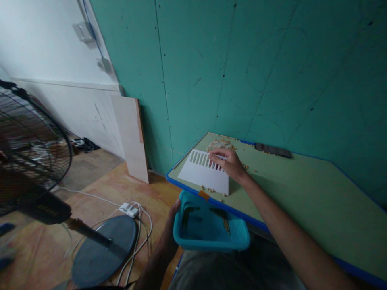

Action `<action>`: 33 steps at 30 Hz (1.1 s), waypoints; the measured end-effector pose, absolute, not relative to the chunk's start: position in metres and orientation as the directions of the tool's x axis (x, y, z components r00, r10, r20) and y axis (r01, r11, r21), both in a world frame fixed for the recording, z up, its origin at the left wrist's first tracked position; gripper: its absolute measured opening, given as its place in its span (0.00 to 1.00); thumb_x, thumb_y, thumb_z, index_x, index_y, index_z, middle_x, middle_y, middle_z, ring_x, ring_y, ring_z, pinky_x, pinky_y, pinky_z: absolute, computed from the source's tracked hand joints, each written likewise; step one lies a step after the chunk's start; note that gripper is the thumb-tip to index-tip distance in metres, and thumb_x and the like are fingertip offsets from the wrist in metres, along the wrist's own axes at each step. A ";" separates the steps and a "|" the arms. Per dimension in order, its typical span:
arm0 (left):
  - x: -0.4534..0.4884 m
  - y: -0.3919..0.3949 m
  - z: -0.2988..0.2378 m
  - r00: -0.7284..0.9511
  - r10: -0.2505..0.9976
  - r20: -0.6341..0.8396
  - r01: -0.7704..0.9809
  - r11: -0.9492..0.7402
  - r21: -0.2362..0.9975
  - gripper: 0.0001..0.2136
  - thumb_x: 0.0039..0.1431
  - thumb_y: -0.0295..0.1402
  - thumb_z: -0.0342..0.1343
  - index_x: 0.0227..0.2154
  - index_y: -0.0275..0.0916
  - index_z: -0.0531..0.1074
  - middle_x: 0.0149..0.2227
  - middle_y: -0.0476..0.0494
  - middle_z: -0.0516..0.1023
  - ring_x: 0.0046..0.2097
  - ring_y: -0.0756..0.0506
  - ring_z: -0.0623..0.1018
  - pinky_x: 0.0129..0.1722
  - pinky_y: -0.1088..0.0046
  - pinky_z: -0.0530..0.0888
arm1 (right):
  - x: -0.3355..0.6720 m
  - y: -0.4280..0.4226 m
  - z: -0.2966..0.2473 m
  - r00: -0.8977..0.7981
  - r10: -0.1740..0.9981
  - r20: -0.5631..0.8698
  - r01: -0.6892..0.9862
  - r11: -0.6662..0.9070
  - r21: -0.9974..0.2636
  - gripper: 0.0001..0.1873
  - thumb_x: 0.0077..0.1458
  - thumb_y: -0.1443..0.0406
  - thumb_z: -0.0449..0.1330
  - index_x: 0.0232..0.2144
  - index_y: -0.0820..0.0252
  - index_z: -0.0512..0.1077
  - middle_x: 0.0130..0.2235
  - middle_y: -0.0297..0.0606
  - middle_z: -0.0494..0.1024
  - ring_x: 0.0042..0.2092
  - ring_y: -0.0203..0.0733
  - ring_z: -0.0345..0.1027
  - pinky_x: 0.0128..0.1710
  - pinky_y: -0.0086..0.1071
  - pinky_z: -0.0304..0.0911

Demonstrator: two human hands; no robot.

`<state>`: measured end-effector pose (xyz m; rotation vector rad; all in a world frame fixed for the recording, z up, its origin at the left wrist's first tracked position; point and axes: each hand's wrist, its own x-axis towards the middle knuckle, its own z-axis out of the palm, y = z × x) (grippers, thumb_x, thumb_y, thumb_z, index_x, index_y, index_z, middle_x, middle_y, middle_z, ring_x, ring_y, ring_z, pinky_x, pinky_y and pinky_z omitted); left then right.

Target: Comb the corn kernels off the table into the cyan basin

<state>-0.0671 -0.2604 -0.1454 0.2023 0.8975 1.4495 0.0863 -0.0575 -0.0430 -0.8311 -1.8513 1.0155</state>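
Sweeping is suggested — slotted card (205,177) pinched by the right hand (227,161), tub (211,244) gripped by the left hand (171,227) and best kept steady.

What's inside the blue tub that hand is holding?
In the blue tub, small yellowish grains cluster toward the right. Dark patches elsewhere are too blurry to name. The near rim may hide anything right behind it.

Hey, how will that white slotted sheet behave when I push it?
The white slotted sheet keeps straight edges under the right hand, so it's probably fairly stiff. It looks thin, with slots cut through, so likely light. Small pale pieces lie by its near edge, so a push might scatter some.
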 end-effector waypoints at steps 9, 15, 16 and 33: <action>-0.062 -0.261 -0.139 -0.059 0.934 -0.353 -0.743 0.195 0.641 0.30 0.62 0.50 0.56 0.61 0.37 0.70 0.48 0.38 0.86 0.54 0.35 0.81 0.62 0.56 0.69 | 0.099 -0.071 -0.046 -0.422 0.827 0.372 0.167 0.474 -0.865 0.15 0.54 0.55 0.64 0.37 0.60 0.79 0.34 0.40 0.82 0.32 0.42 0.74 0.30 0.33 0.67; -0.064 -0.261 -0.143 -0.097 0.915 -0.391 -0.734 0.200 0.649 0.31 0.59 0.51 0.58 0.59 0.37 0.72 0.45 0.38 0.87 0.53 0.34 0.82 0.62 0.56 0.69 | 0.096 -0.081 -0.042 -0.423 0.817 0.391 0.188 0.502 -0.844 0.13 0.55 0.55 0.64 0.36 0.58 0.78 0.32 0.39 0.81 0.30 0.42 0.74 0.28 0.33 0.67; -0.064 -0.261 -0.143 -0.088 0.915 -0.393 -0.737 0.206 0.644 0.31 0.59 0.52 0.58 0.60 0.37 0.72 0.46 0.38 0.86 0.53 0.34 0.82 0.62 0.55 0.69 | 0.096 -0.083 -0.041 -0.425 0.812 0.399 0.187 0.510 -0.839 0.13 0.56 0.55 0.63 0.36 0.58 0.78 0.32 0.39 0.81 0.30 0.42 0.74 0.28 0.33 0.67; -0.064 -0.260 -0.141 -0.004 0.927 -0.374 -0.744 0.247 0.620 0.32 0.60 0.53 0.56 0.60 0.35 0.71 0.49 0.36 0.85 0.53 0.33 0.81 0.61 0.55 0.70 | 0.091 -0.094 -0.035 -0.404 0.809 0.427 0.134 0.514 -0.847 0.14 0.55 0.54 0.64 0.37 0.57 0.78 0.29 0.37 0.80 0.27 0.41 0.72 0.25 0.33 0.65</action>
